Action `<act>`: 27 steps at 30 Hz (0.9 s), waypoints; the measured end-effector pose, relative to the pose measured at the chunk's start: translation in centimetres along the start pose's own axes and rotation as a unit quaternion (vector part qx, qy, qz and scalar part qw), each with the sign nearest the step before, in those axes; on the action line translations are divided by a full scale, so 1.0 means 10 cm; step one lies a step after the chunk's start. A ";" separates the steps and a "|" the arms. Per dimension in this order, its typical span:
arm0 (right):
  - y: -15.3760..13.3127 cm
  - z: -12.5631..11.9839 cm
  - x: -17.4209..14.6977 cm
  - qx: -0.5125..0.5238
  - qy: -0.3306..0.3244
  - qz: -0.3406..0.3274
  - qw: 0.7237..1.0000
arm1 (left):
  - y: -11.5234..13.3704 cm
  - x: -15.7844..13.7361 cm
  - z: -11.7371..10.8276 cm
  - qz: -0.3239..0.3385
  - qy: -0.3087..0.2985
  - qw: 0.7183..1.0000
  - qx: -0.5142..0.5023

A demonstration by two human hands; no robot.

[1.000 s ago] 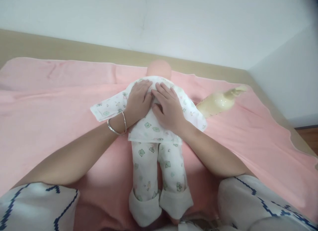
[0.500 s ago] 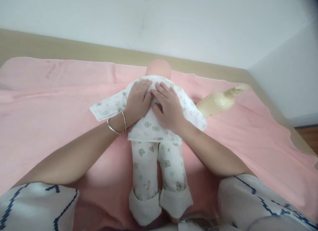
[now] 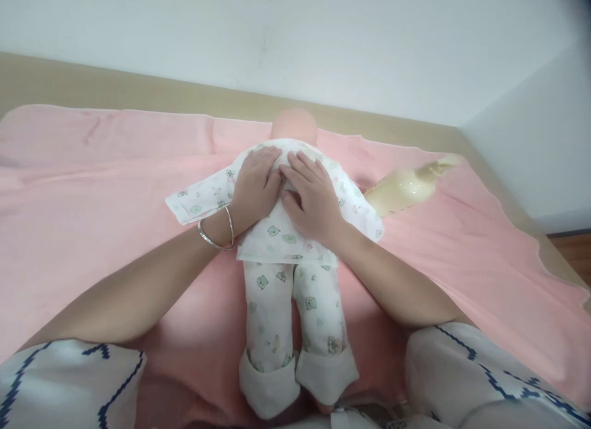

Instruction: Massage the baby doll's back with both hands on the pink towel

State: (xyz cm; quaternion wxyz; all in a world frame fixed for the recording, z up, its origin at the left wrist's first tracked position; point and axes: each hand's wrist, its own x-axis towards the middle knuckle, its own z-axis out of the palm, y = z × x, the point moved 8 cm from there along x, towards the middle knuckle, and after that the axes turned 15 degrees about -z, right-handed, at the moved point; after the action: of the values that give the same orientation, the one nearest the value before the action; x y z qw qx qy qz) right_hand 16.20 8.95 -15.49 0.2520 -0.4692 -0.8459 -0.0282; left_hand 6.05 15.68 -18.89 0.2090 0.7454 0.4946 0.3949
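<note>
Doll [image 3: 286, 241]: prone, apparently, centred on pink blanket [image 3: 92, 226], which probably cushions it. Left hand [image 3: 255, 186], right hand [image 3: 313, 195]: flat on its back, fingers extended, gripping nothing, perhaps to spread contact evenly. Bottle [image 3: 399, 192]: just beside doll, likely for easy reach. Table [image 3: 138, 92]: beneath blanket.

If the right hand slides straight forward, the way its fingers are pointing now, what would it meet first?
Probably the left hand; the right hand angles toward it, so near that contact is hard to judge. Farther on lies the doll's head.
</note>
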 end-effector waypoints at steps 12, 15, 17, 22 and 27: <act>0.00 0.00 0.01 -0.002 -0.001 -0.002 1.000 | 0.05 0.00 -0.01 -0.008 -0.012 1.000 0.007; 0.01 0.00 0.01 0.000 0.000 -0.002 1.000 | 0.05 0.00 -0.01 -0.007 -0.011 1.000 0.004; 0.01 0.00 0.00 0.002 0.002 -0.002 1.000 | 0.04 0.00 0.00 -0.006 -0.011 1.000 0.005; 0.01 0.01 0.00 0.004 0.004 -0.001 1.000 | 0.01 0.00 0.00 -0.007 -0.005 1.000 0.004; 0.01 0.01 0.00 0.003 0.001 -0.001 1.000 | 0.01 0.00 0.00 -0.012 -0.011 1.000 0.004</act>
State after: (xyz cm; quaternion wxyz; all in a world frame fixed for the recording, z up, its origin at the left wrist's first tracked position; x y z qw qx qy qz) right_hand 16.24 9.02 -15.58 0.2543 -0.4679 -0.8460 -0.0260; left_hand 6.18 15.66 -18.80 0.2157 0.7446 0.5028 0.3825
